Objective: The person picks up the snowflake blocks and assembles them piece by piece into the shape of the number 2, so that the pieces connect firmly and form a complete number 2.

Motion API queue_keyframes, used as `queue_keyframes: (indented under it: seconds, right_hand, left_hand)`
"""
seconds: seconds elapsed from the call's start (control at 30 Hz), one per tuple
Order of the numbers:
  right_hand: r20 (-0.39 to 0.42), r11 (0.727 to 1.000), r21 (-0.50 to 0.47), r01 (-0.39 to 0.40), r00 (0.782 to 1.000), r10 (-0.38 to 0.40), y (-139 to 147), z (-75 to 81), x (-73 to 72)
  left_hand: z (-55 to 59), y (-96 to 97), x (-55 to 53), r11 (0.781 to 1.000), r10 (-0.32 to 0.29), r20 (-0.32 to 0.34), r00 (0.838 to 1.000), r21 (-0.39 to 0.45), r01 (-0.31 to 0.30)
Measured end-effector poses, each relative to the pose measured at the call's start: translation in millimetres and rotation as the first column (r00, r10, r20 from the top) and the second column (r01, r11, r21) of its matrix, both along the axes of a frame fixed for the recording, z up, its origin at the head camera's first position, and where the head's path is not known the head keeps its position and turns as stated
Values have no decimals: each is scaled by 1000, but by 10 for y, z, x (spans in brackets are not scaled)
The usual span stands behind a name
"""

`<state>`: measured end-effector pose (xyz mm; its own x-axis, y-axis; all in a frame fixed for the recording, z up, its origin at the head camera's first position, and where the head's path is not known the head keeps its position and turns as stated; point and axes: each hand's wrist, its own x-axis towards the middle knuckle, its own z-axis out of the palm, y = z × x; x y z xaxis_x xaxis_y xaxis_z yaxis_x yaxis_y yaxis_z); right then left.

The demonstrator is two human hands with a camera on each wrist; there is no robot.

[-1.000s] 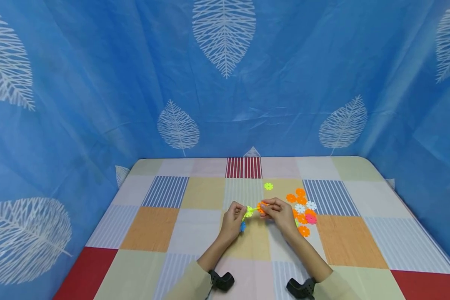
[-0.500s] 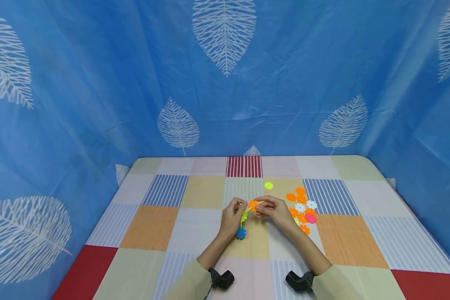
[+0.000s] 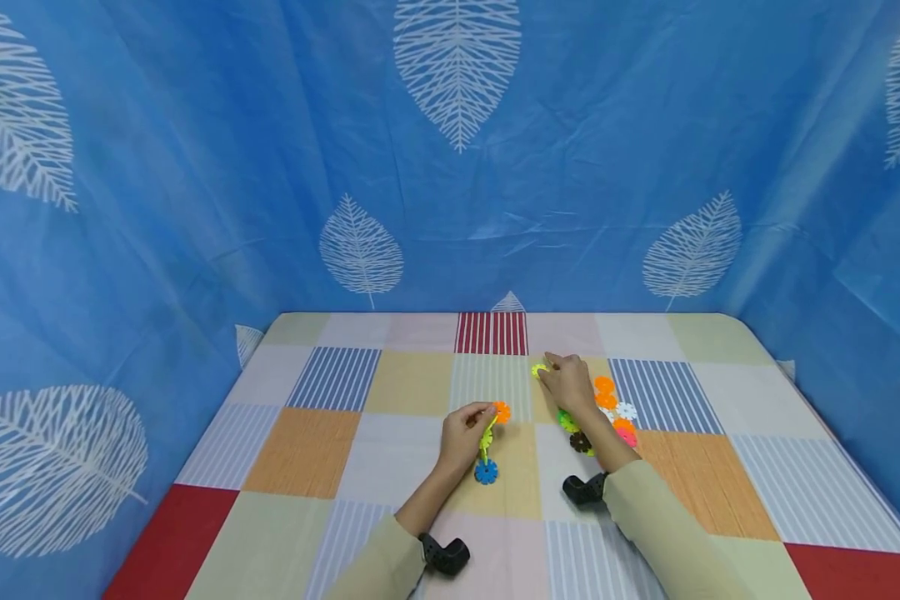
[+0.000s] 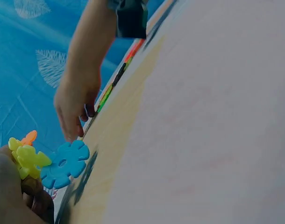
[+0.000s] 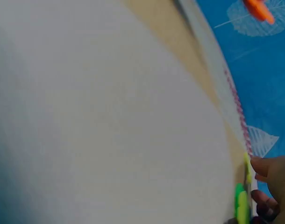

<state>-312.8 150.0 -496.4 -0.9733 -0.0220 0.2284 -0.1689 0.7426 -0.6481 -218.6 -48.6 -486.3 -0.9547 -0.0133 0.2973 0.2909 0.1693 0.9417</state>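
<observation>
Evidently the loose flower-shaped pieces lie straight on the patchwork-covered surface (image 3: pixel 405 450), in a cluster under and beside the right forearm: a green piece (image 3: pixel 567 420), a dark brown piece (image 3: pixel 580 442), orange pieces (image 3: pixel 606 400), white pieces (image 3: pixel 626 411) and a pink piece (image 3: pixel 626 433). Of the hands, the left hand (image 3: pixel 462 437) pinches a joined chain, with its orange flower (image 3: pixel 502 412) at the far end, a yellow-green flower (image 3: pixel 487 437) between, and a blue flower (image 3: pixel 486 472) nearest the person. The right hand (image 3: pixel 568 385) reaches beyond the cluster, thumb and forefinger at a separate yellow-green piece (image 3: pixel 538 370); whether they pinch it I cannot tell.

The left wrist view turns the blue flower broadside, showing its slotted petals and round central hole, and catches a dark shadow (image 4: pixel 86 177) on the cloth beneath; the cluster there thins to a coloured strip. The white pieces can be made out only from the head. The right wrist view has a blurred orange shape (image 5: pixel 259 10) at its upper edge.
</observation>
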Motion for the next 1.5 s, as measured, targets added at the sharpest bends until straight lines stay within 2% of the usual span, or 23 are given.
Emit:
queue_keyframes:
  seconds: [0.07, 0.13, 0.23, 0.3, 0.37, 0.47, 0.57, 0.63, 0.73, 0.8, 0.93, 1.07, 1.17, 1.27, 1.37, 1.43, 1.5]
  right_hand:
    - [7, 994, 113, 6, 1000, -7, 33, -29, -39]
    - [12, 989, 145, -1, 1000, 0, 52, -41, -34]
    - [9, 997, 68, -38, 999, 37, 58, -38, 31]
    - [21, 997, -36, -69, 997, 69, 53, -20, 105]
    - [30, 984, -144, -105, 993, 110, 34, 2, 196]
    - [34, 928, -338, -157, 983, 179, -2, 35, 350]
    - [7, 837, -508, -203, 971, 240, -39, 46, 493]
    - [-18, 782, -578, -233, 962, 273, -54, 44, 572]
    - [-55, 741, -610, -281, 948, 314, -65, 47, 667]
    - [-80, 725, -615, -309, 940, 333, -79, 85, 733]
    - [-139, 725, -583, -367, 924, 356, -113, 190, 857]
    - [-158, 758, -526, -386, 920, 359, -137, 263, 935]
    - [-189, 772, -485, -412, 911, 367, -133, 266, 954]
    - [-253, 763, -455, -460, 888, 384, -122, 241, 960]
    - [-313, 741, -442, -505, 861, 400, -118, 202, 958]
    - [-331, 729, -446, -519, 852, 405, -119, 179, 956]
    - [-337, 727, -445, -523, 850, 405, -122, 173, 962]
  left_hand:
    - [44, 3, 27, 1000, -16, 18, 1000, 6, 16]
    - [57, 7, 35, 1000, -28, 35, 999, 9, 28]
    - [63, 10, 40, 999, -32, 46, 998, 9, 32]
    - [68, 9, 40, 1000, -28, 50, 998, 5, 28]
    - [76, 7, 38, 1000, -21, 57, 998, 6, 20]
    - [93, 7, 36, 1000, -10, 70, 998, 10, 10]
    - [106, 12, 38, 1000, -13, 87, 996, 18, 12]
    - [108, 18, 43, 999, -30, 94, 995, 13, 29]
    - [107, 28, 52, 999, -47, 95, 994, 9, 47]
    - [100, 32, 54, 999, -52, 90, 995, 8, 52]
    - [89, 30, 57, 998, -58, 98, 994, 24, 56]
    - [91, 22, 63, 996, -89, 98, 991, 21, 88]
    - [94, 15, 67, 993, -114, 94, 989, 9, 114]
    - [86, 8, 61, 990, -144, 104, 984, 9, 144]
    - [63, 1, 46, 985, -173, 129, 976, 38, 169]
    - [52, -5, 37, 978, -205, 144, 968, 64, 197]
    - [48, -9, 34, 971, -234, 153, 960, 89, 223]
